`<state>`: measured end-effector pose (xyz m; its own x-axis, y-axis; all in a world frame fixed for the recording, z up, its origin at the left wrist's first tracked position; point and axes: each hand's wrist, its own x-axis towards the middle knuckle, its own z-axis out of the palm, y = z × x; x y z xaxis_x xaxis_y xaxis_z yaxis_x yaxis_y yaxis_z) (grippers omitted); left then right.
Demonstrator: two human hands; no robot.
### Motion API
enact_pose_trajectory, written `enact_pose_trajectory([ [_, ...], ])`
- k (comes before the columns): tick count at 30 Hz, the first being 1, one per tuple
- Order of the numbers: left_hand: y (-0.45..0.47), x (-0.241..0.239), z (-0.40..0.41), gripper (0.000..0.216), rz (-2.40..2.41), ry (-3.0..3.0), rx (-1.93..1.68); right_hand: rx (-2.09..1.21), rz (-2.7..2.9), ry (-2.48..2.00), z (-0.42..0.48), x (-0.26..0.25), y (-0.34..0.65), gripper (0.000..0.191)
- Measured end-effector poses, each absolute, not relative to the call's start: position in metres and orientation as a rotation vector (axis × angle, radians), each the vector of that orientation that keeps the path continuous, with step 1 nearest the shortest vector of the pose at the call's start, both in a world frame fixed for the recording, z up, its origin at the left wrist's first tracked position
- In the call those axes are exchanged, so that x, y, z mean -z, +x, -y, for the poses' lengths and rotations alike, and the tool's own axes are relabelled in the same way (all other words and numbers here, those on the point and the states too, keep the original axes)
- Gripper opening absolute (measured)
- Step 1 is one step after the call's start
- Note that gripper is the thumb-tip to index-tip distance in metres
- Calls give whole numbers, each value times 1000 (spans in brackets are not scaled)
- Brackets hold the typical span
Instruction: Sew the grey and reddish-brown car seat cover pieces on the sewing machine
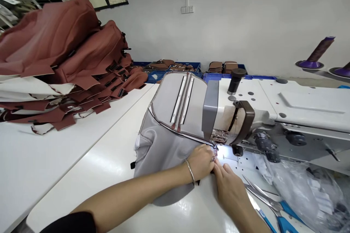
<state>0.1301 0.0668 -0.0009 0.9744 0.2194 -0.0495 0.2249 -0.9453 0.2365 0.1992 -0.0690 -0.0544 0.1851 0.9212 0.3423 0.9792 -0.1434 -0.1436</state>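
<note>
Nearest the viewer, the person's left hand (pixel 201 161), a bangle (pixel 190 172) at its wrist, lies palm down on the grey cover (pixel 166 142), fingers curled and pressing the fabric flat at its seam edge. The right hand (pixel 228 186) lies just beside it, fingers extended and close together, tips touching the same edge; whether they pinch the fabric or only press it cannot be told. Both hands meet directly in front of the needle area (pixel 218 141) of the sewing machine (pixel 273 113), where a lamp lights the bed.

The cover is draped over the white table (pixel 90 167) and rises against the machine head; its corded seam (pixel 177 130) runs in from the left up to the presser foot, so that stretch appears stitched, while the edge under the hands appears not yet sewn.

To the right lie blue-handled scissors (pixel 276 211) and a clear plastic bag (pixel 306 185). Farther left, a stack of reddish-brown covers (pixel 62 54) is piled on the table. Beyond stand blue bins (pixel 175 72) of brown pieces, purple thread cones (pixel 317 52), and the white wall (pixel 246 18).
</note>
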Motion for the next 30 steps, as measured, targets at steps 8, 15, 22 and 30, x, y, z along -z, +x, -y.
enact_pose_trajectory([
  [8,117,1,-58,15,-202,2985,122,597,1672,-2046,81,65,196,36],
  [15,116,1,-54,20,-167,3031,75,391,1751,-2003,78,60,197,35],
  [22,116,6,-57,22,-105,3051,44,237,1693,-2099,77,65,199,38],
  [30,128,9,-66,18,-87,3063,32,167,1603,-2175,74,58,200,33],
])
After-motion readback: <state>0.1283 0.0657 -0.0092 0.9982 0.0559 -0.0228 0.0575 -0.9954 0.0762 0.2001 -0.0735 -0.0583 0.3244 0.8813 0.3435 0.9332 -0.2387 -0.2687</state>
